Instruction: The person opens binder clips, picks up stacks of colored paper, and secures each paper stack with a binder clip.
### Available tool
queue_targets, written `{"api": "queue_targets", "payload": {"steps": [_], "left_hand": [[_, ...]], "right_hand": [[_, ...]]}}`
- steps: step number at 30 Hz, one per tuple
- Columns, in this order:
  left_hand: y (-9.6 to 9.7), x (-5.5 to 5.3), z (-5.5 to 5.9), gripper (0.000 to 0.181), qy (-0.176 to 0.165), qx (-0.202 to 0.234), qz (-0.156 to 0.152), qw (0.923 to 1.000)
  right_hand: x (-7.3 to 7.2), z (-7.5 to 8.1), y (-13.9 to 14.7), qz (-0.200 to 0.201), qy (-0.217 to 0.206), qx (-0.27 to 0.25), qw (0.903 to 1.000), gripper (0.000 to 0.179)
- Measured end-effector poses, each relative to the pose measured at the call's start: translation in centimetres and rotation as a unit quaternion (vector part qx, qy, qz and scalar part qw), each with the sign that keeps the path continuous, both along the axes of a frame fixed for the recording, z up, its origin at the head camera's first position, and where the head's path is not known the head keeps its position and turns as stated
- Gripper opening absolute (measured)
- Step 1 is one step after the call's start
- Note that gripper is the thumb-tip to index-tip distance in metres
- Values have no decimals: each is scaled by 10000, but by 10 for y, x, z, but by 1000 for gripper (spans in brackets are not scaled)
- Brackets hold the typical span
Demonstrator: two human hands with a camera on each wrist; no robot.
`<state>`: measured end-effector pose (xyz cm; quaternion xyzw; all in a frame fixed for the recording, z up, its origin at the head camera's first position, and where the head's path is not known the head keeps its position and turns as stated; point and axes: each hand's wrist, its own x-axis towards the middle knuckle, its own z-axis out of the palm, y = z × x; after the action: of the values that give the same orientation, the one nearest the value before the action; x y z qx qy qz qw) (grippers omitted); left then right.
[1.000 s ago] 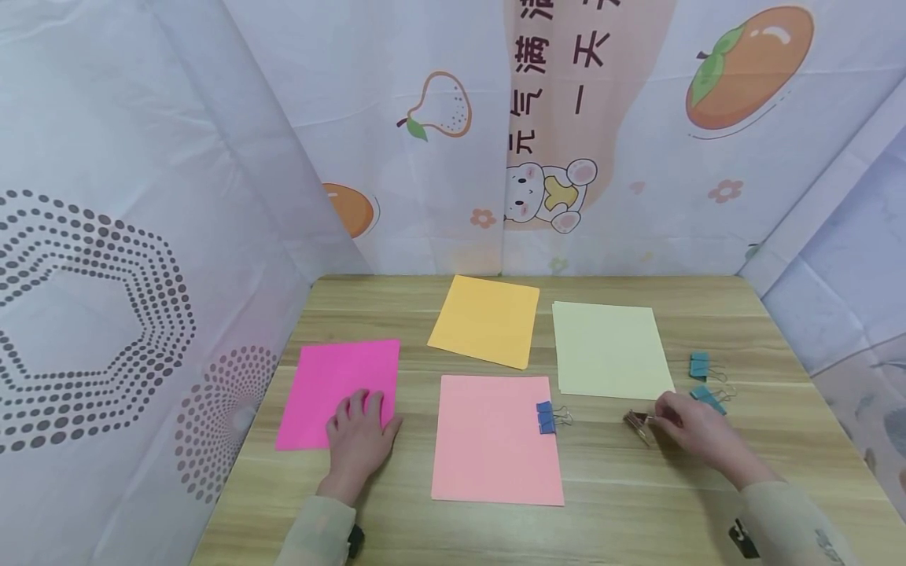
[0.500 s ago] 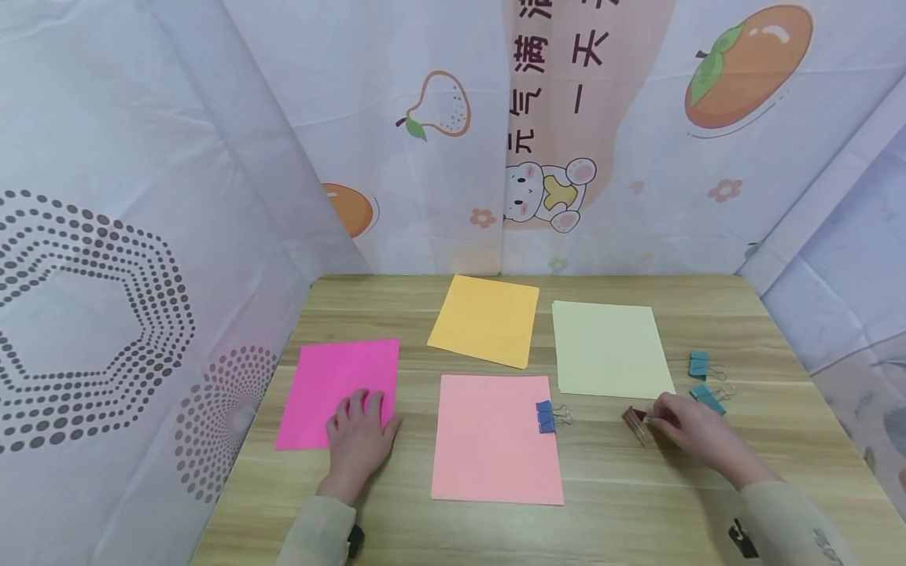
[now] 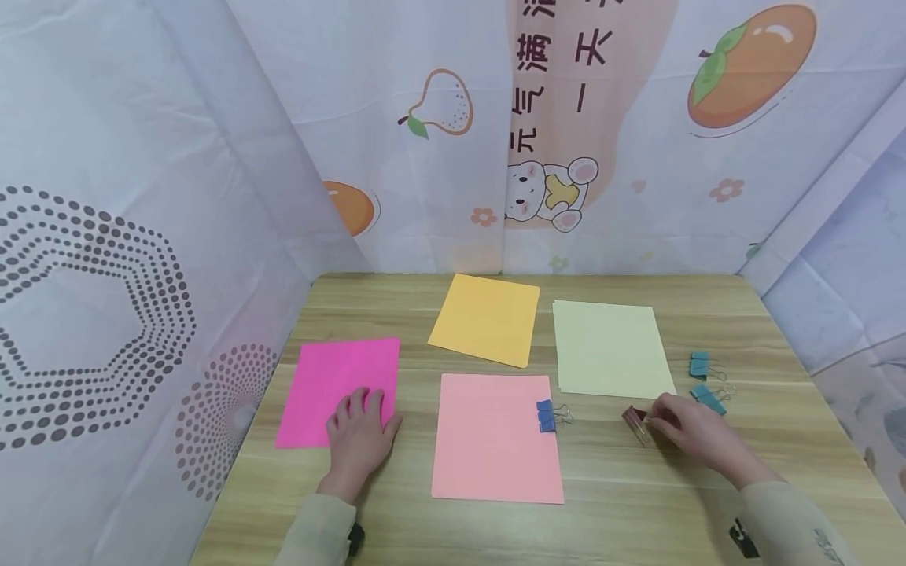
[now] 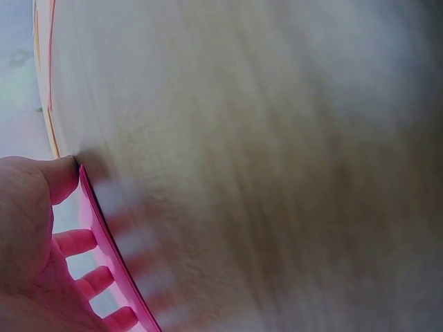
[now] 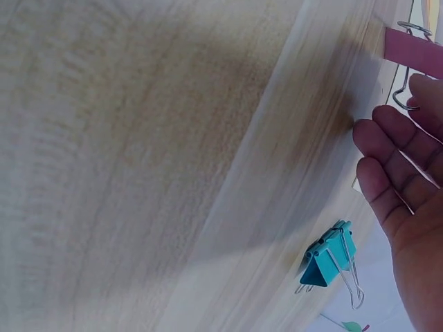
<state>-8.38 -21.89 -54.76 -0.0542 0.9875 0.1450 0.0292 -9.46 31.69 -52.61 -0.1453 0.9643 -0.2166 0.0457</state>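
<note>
My left hand (image 3: 361, 440) lies with fingers spread on the near edge of a magenta sheet of paper (image 3: 340, 369). In the left wrist view its fingertips reach over the magenta paper's edge (image 4: 114, 252), and the thumb is at its corner. On the right, my right hand (image 3: 697, 432) pinches a wire handle of a maroon binder clip (image 3: 631, 415) between thumb and forefinger. The right wrist view shows the clip's maroon body (image 5: 419, 52) at the upper right, partly cut off, with the other fingers loosely bent below.
A pink sheet (image 3: 495, 440) with a blue binder clip (image 3: 546, 417) on its right edge lies between the hands. Behind are an orange-yellow sheet (image 3: 487, 321) and a pale green stack (image 3: 612, 350). Two teal clips, one upper (image 3: 699, 365) and one lower (image 3: 708, 399), lie beyond my right hand.
Since a second ago the maroon clip has turned slightly in my right fingers and shifted a little left. Over the last half second it holds still. My left hand stays in place.
</note>
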Motion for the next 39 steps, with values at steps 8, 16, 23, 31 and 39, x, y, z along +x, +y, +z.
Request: {"api": "queue_targets", "payload": {"steps": [8,16,23,31,39], "left_hand": [[0,0,-2,64,46,22,12,10000],[0,-1,0,65,1,35,5,10000],[0,0,0,65,1,30,-14,10000],[0,0,0,65,11,34,-27,10000],[0,1,1,65,9,46,-16,10000]], "right_hand": [[2,1,1,20,-99,-24,9999,10],[9,2,3,-76,-96,-132,9998,10],[12,4,5,-208,-332,-448,9982,16],[17,4,7,-303,-510,-569,9966,34],[19,5,5,-382,-712,-531,9953,54]]}}
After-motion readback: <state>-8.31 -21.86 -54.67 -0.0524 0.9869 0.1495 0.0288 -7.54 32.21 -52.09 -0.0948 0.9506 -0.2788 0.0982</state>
